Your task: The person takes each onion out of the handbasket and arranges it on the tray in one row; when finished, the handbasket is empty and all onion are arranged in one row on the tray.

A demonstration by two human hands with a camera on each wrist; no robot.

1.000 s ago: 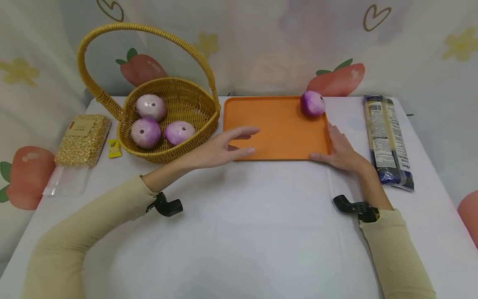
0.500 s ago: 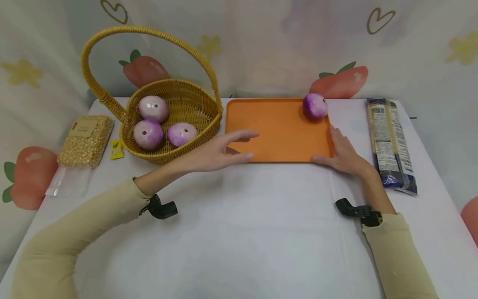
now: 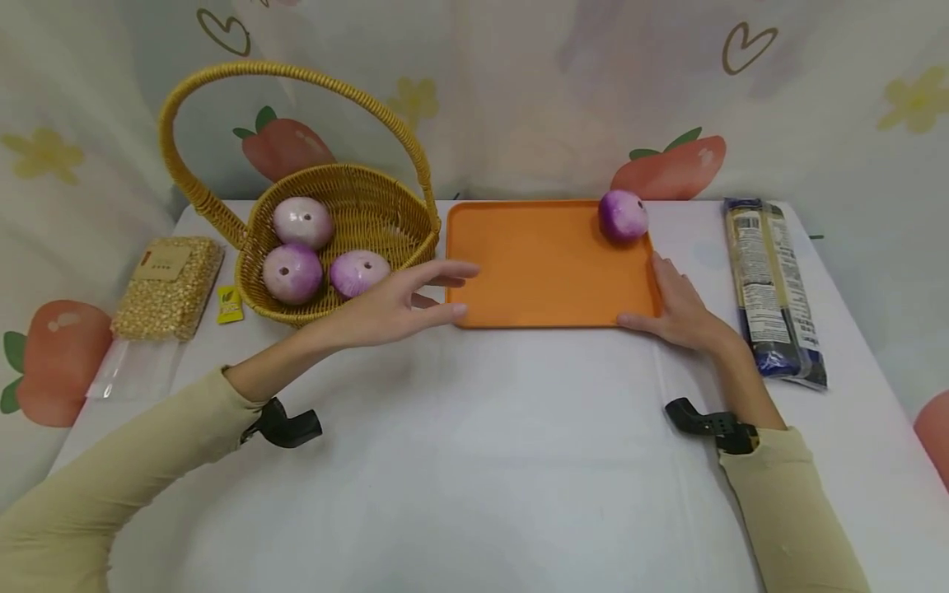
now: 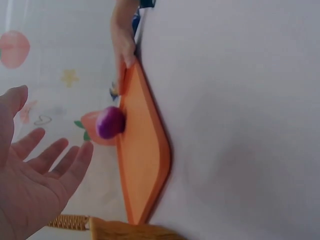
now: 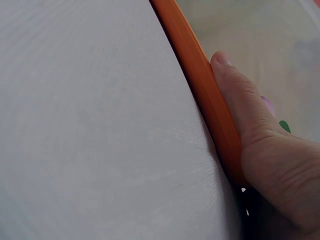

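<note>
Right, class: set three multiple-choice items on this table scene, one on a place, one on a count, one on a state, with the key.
1. Where on the orange tray does the purple onion lie?
A. far right corner
B. near left corner
C. middle

2. How many onions are in the wicker basket?
A. one
B. three
C. five

3. How is the left hand?
A. closed round an onion
B. flat under the basket
C. open, fingers spread, holding nothing

Key: 1 A, the onion sits by the tray's far right rim. 2 B, three show inside the basket. 3 C, the left wrist view shows a bare spread palm.
</note>
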